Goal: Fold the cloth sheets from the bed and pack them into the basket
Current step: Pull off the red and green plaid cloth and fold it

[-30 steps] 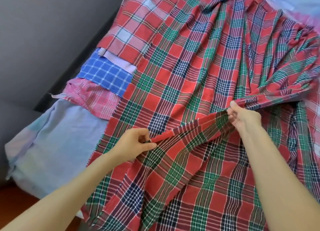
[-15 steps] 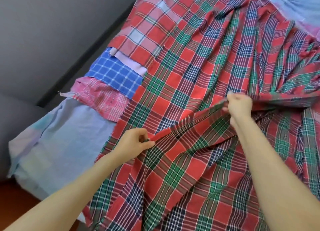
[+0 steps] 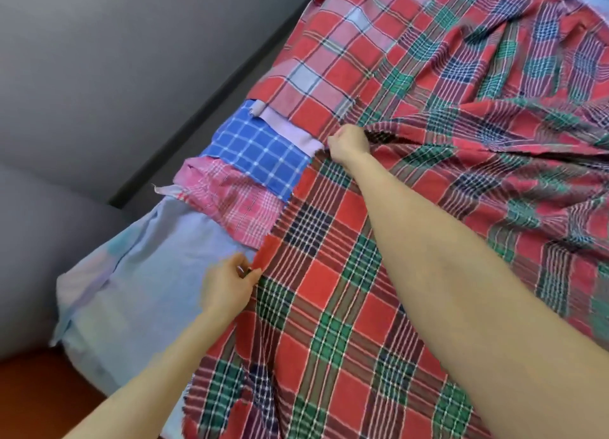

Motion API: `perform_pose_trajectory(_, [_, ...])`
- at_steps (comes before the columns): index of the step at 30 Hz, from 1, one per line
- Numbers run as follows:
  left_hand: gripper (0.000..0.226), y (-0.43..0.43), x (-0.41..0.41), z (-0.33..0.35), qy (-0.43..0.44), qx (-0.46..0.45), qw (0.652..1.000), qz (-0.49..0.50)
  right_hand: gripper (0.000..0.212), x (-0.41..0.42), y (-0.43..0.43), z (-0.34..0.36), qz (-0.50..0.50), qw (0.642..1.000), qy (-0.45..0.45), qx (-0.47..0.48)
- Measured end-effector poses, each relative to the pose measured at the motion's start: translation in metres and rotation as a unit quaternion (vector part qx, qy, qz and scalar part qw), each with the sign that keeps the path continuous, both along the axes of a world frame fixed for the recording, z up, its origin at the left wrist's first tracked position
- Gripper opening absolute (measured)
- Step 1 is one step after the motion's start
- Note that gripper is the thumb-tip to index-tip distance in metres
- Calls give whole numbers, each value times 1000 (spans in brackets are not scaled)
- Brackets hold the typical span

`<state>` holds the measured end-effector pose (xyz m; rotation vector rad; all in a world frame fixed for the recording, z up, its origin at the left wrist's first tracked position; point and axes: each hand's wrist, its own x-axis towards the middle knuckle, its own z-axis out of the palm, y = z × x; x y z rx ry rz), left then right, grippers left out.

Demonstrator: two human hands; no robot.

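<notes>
Bed (image 3: 138, 274) carries the big red-green plaid sheet (image 3: 329, 274), spread over most of it, rumpled at far right. Looks thin, soft, light; likely drapes and slides, so best held at edge and corners, as now. Smaller cloths beside it on the left: red check (image 3: 329, 53), blue check (image 3: 260, 155), pink (image 3: 237, 204). No basket in view. Right hand (image 3: 349, 142) reaches across, fingers curled gripping a bunched fold. Left hand (image 3: 227, 290) pinches the sheet's near left edge.
</notes>
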<state>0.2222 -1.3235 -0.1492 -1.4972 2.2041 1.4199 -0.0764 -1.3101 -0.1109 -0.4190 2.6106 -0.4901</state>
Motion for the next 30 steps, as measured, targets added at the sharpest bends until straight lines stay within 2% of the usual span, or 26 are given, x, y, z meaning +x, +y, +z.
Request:
perform_pose_trajectory(4, [20, 16, 1, 3, -2, 32, 999, -21, 31, 23, 27, -7, 1, 989, -77, -124])
perform_pose_trajectory(6, [18, 28, 13, 16, -7, 48, 997, -55, 32, 44, 48, 9, -3, 981, -63, -185])
perform_pose_trajectory(9, [27, 47, 47, 33, -29, 107, 991, -74, 18, 101, 101, 35, -7, 973, -17, -229])
perform_pose_trajectory(11, [25, 61, 74, 43, -44, 135, 985, -103, 11, 160, 147, 44, -4, 976, -37, -212])
perform_pose_trajectory(15, [34, 87, 120, 58, -85, 176, 966, -171, 9, 280, 221, 41, -8, 976, -185, -118])
perform_pose_trajectory(17, [44, 98, 141, 57, -144, 148, 950, -235, 9, 328, 242, 36, -16, 972, -215, -93])
perform_pose_trajectory(19, [34, 109, 159, 53, -152, 110, 942, -277, 9, 362, 254, 32, -25, 972, -221, -75])
perform_pose_trajectory(22, [13, 119, 185, 52, -138, 48, 955, -258, 13, 401, 261, 29, -24, 972, -229, -47])
perform_pose_trajectory(25, [17, 131, 208, 58, -84, 17, 972, -218, 20, 428, 253, 36, -35, 969, -228, -91])
perform_pose_trajectory(27, [24, 141, 220, 68, -31, 79, 964, -250, 29, 436, 240, 40, -56, 957, -256, -120])
perform_pose_trajectory(29, [24, 153, 237, 72, 3, 197, 946, -256, 35, 444, 231, 37, -61, 959, -261, -89])
perform_pose_trajectory(30, [23, 156, 244, 70, 11, 211, 948, -237, 30, 446, 227, 31, -69, 965, -246, -65])
